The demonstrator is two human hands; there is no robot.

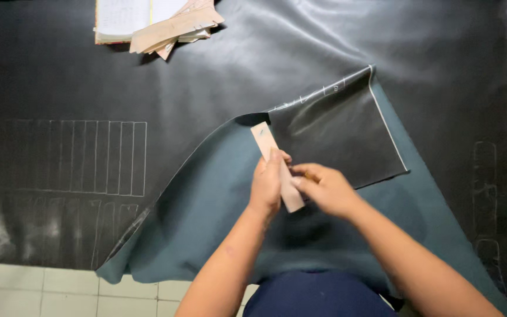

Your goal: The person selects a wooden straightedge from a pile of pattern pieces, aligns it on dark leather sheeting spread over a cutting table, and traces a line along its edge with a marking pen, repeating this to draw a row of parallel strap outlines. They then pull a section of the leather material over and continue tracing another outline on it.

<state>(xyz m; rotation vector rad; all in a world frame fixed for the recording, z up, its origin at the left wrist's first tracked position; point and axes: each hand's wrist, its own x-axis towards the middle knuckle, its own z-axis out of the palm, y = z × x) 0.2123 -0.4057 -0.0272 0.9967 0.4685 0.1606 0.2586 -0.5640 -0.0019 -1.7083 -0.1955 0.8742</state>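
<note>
A large sheet of black leather (218, 82) covers the floor, its near part folded over so the grey-green underside (206, 205) shows. A black flap (335, 141) with a white chalk edge lies on that underside. My left hand (267, 183) presses a narrow tan cardboard strip (263, 138) flat against the leather. My right hand (325, 188) sits at the strip's lower right edge, fingers pinched together as if around a small marking tool that I cannot make out.
Chalk-drawn narrow rectangles (95, 157) fill the leather at the left. A stack of tan card templates and an open notebook (156, 23) lies at the top. Pale floor tiles (30, 290) show at the bottom left. Fainter chalk shapes (485, 194) run down the right.
</note>
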